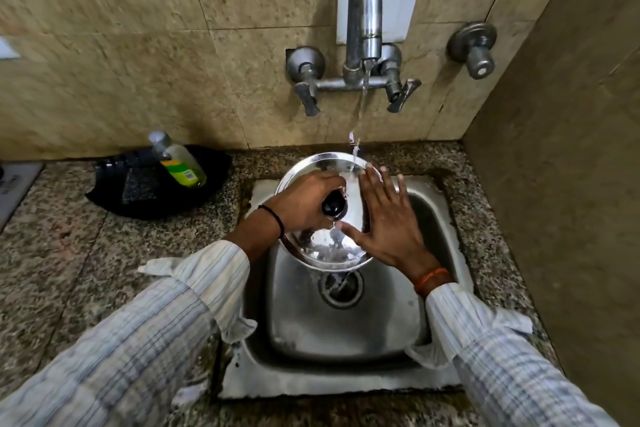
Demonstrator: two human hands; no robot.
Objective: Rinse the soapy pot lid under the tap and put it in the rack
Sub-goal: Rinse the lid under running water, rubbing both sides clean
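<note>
Speckled granite counter (69, 253) around a steel sink (346, 329), tiled wall behind, side wall close on the right. Over the sink, under the running tap (363, 10): lid (329, 250), tilted, black knob (334, 206) gripped by left hand (301, 201), right hand (388, 218) spread flat on its face. Left of the sink, black tray (114, 198) holding a soap bottle (180, 163).

Speckled granite counter (62, 253) all round, steel sink (346, 333) sunk into it at centre. Up at ten o'clock, a black tray (145, 198) sits on the stone.
</note>
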